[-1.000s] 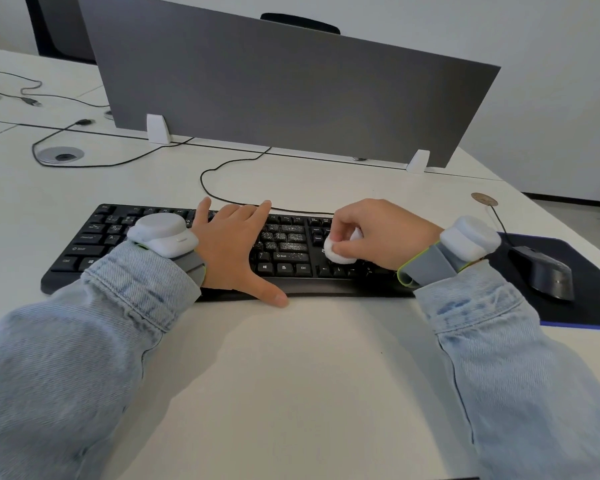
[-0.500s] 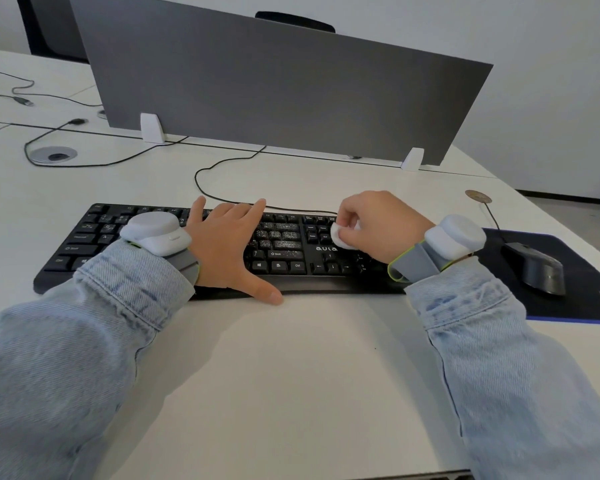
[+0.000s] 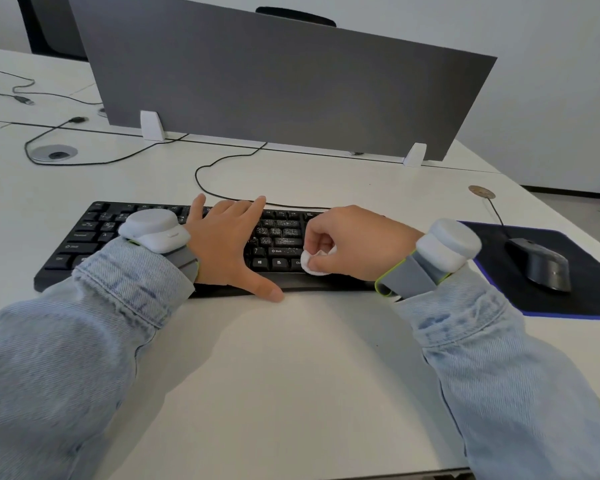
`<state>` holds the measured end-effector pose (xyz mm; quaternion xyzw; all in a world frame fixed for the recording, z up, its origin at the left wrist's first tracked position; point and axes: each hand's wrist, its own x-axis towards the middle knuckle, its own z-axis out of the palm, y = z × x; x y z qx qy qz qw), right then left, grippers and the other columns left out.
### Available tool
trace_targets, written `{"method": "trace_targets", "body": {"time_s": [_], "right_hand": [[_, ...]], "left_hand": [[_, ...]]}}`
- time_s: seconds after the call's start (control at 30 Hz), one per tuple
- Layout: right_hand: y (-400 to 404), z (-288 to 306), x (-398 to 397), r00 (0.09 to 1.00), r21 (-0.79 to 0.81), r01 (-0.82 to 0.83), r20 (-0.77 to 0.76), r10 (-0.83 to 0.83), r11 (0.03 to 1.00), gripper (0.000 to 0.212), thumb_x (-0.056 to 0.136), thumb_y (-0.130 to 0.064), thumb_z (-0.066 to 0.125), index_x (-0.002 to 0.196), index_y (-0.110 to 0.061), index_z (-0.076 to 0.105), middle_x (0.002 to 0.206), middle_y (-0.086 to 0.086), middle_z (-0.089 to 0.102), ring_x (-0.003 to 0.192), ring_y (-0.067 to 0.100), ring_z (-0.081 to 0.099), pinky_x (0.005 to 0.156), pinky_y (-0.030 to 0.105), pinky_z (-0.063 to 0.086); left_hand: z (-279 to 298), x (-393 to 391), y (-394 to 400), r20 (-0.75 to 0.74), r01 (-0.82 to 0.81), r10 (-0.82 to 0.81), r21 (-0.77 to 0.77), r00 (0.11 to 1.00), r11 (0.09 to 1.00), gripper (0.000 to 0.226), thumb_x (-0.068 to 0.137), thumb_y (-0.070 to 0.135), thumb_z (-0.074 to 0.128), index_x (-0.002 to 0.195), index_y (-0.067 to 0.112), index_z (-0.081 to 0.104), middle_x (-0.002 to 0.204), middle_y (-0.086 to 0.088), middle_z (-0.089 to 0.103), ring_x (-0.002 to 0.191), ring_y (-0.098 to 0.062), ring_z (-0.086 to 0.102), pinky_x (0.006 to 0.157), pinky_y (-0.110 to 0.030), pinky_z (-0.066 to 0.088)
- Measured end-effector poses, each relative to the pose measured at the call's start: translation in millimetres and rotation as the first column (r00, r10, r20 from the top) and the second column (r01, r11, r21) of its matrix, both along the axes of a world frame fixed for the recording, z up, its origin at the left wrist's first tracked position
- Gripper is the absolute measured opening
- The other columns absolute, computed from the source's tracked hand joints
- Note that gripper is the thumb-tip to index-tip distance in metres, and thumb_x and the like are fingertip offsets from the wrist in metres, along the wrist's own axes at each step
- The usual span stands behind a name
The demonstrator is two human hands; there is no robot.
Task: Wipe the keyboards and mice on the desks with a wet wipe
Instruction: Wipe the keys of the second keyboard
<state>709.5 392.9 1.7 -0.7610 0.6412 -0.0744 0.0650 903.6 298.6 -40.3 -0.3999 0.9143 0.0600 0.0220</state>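
Pinching the wipe (image 3: pixel 317 262), your right hand (image 3: pixel 355 242) presses it on the keyboard (image 3: pixel 278 242); left hand (image 3: pixel 227 244) lies flat there.

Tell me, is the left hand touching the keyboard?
Touching. The head view shows the left hand lying flat on the keyboard, fingers spread over the keys and thumb along its front edge, with no gap visible.

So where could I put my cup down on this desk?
Bare desk lies between the sleeves, in front of the keyboard. There is more between the keyboard and the grey divider, though a cable loops there. It is crowded around both hands and on the mouse mat.
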Motion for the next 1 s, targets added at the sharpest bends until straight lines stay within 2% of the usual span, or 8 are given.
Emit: {"method": "trace_targets", "body": {"time_s": [0.17,0.27,0.33,0.43,0.5,0.6,0.73,1.0], "right_hand": [[0.5,4.2,-16.2,0.999,0.105,0.017,0.034,-0.020,0.994,0.017,0.076,-0.034,0.071,0.068,-0.030,0.057,0.084,-0.011,0.068,0.079,0.010,0.062,0.072,0.029,0.050],[3.6,9.9,-34.6,0.995,0.141,0.096,-0.045,-0.090,0.985,0.018,0.077,-0.030,0.071,0.065,-0.028,0.058,0.068,-0.013,0.061,0.067,0.008,0.056,0.065,0.026,0.046],[3.8,11.9,-43.4,0.988,0.086,0.148,-0.061,-0.143,0.985,0.012,0.078,-0.028,0.070,0.070,-0.025,0.061,0.070,-0.014,0.060,0.069,0.008,0.055,0.062,0.022,0.043],[-1.8,6.5,-36.0,0.987,-0.059,0.127,0.105,-0.120,0.990,0.011,0.080,-0.030,0.071,0.075,-0.024,0.063,0.075,-0.015,0.062,0.074,0.004,0.057,0.068,0.022,0.046],[-5.3,-0.1,-22.8,0.985,-0.055,0.067,0.163,-0.057,0.996,0.013,0.080,-0.032,0.071,0.074,-0.025,0.062,0.081,-0.015,0.066,0.076,0.003,0.059,0.073,0.025,0.049],[-3.2,-2.9,-17.5,0.997,0.016,0.020,0.073,-0.021,1.000,0.013,0.080,-0.031,0.070,0.074,-0.023,0.061,0.079,-0.012,0.063,0.076,0.008,0.058,0.071,0.029,0.049],[5.4,10.7,-40.2,0.993,0.117,0.114,-0.033,-0.110,0.987,0.017,0.078,-0.027,0.071,0.066,-0.025,0.058,0.065,-0.013,0.057,0.061,0.006,0.050,0.057,0.021,0.040],[10.4,7.4,-23.5,0.998,0.135,0.065,-0.026,-0.063,0.989,0.016,0.074,-0.034,0.069,0.068,-0.021,0.061,0.070,-0.006,0.064,0.062,0.011,0.055,0.060,0.029,0.047]], "left_hand": [[0.7,0.9,0.7,-0.010,0.001,0.000,0.005,1.000,1.000,0.162,0.027,0.103,0.034,0.159,0.021,-0.011,0.166,0.005,0.014,0.153,-0.019,0.008,0.121,-0.059,-0.008],[0.6,0.9,1.0,-0.014,0.005,-0.005,-0.003,1.000,1.000,0.161,0.028,0.103,0.033,0.159,0.020,-0.010,0.165,0.005,0.016,0.153,-0.019,0.010,0.121,-0.059,-0.007],[0.3,0.8,0.5,-0.015,0.005,-0.005,-0.005,1.000,1.000,0.161,0.028,0.103,0.033,0.159,0.020,-0.010,0.165,0.005,0.016,0.153,-0.019,0.010,0.121,-0.059,-0.007],[0.1,1.0,0.1,-0.009,0.008,-0.008,-0.001,1.000,1.000,0.161,0.028,0.104,0.033,0.159,0.020,-0.011,0.165,0.005,0.015,0.153,-0.020,0.009,0.121,-0.060,-0.007],[0.0,0.5,0.9,-0.009,0.005,-0.005,0.002,1.000,1.000,0.162,0.027,0.103,0.033,0.159,0.021,-0.011,0.166,0.005,0.014,0.153,-0.020,0.009,0.121,-0.060,-0.007],[-0.2,0.0,0.8,-0.013,0.004,-0.004,0.001,1.000,1.000,0.162,0.027,0.104,0.033,0.159,0.021,-0.011,0.166,0.005,0.014,0.154,-0.020,0.008,0.121,-0.060,-0.008],[-0.4,0.8,-0.9,-0.005,0.009,-0.009,0.001,1.000,1.000,0.161,0.029,0.104,0.034,0.159,0.021,-0.012,0.165,0.005,0.014,0.153,-0.021,0.009,0.121,-0.061,-0.007],[-0.1,1.0,-0.9,-0.008,0.015,-0.015,0.000,1.000,1.000,0.161,0.029,0.104,0.034,0.159,0.021,-0.012,0.166,0.004,0.015,0.153,-0.021,0.009,0.121,-0.060,-0.007]]}}
